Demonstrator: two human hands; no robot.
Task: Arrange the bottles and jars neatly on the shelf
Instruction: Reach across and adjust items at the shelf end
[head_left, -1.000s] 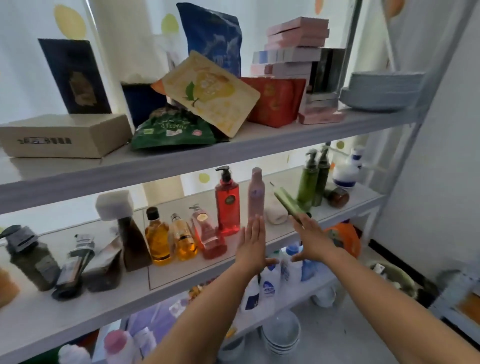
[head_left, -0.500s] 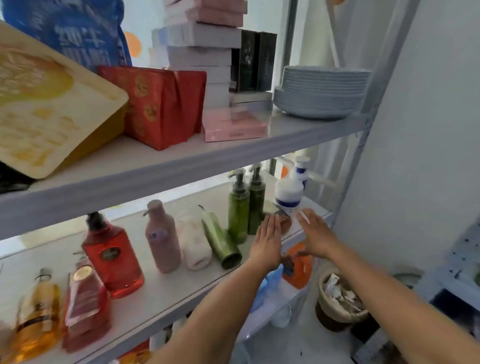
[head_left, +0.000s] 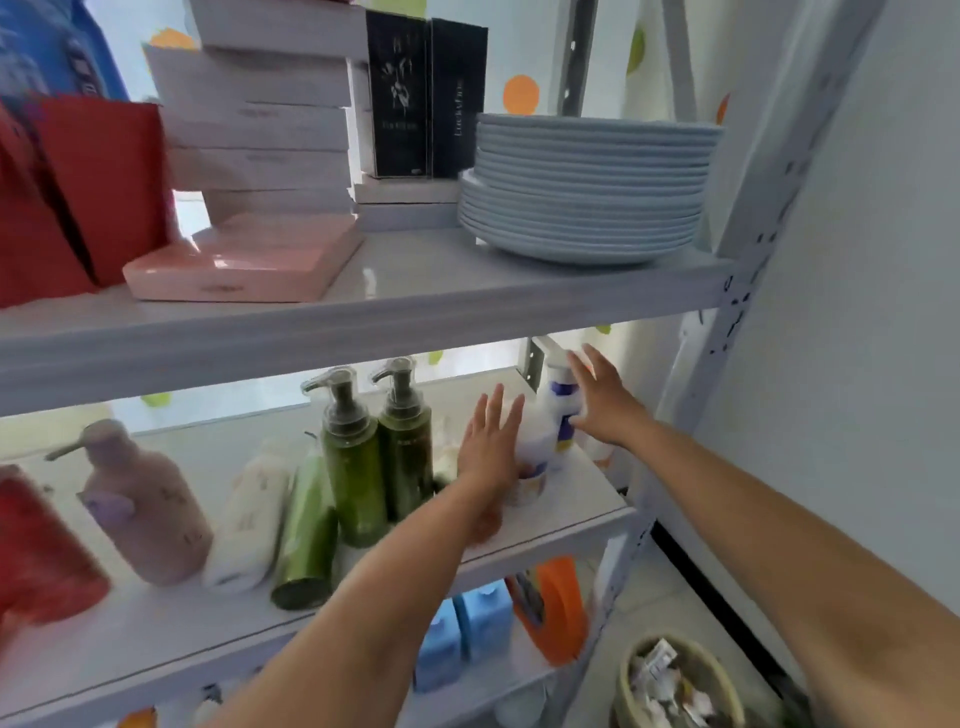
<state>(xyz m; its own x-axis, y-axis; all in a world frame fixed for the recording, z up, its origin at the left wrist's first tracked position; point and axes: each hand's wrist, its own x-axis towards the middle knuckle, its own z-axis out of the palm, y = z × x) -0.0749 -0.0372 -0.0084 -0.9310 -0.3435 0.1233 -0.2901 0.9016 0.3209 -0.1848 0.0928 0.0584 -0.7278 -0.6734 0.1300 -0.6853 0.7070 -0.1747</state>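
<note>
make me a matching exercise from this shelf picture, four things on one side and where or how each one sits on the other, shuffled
Things
1. stack of plates
2. dark green tube
3. orange jug
4. white bottle with blue label

Place or state
A. lying on its side on the middle shelf
B. on the shelf below the hands
C. top shelf, right end
D. upright at the right end of the middle shelf, right hand against it

Pairs: 1-C, 2-A, 3-B, 4-D
</note>
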